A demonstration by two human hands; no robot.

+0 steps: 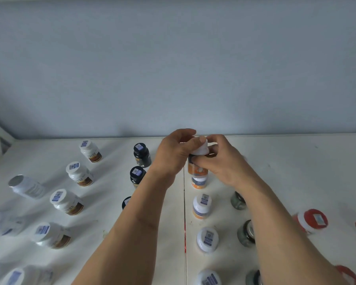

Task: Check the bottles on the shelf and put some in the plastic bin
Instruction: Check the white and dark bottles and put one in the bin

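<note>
Head view: left hand [176, 153], right hand [220, 161] grip orange bottle [197, 169], label half hidden.

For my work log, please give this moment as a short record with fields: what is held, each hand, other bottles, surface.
held item: orange bottle with white cap, lifted above the shelf
left hand: fingers curled at the cap
right hand: grips the bottle body
other bottles: white-capped brown bottles on the left, black bottles in the middle, red-lidded jar on the right
plastic bin: not visible
</note>
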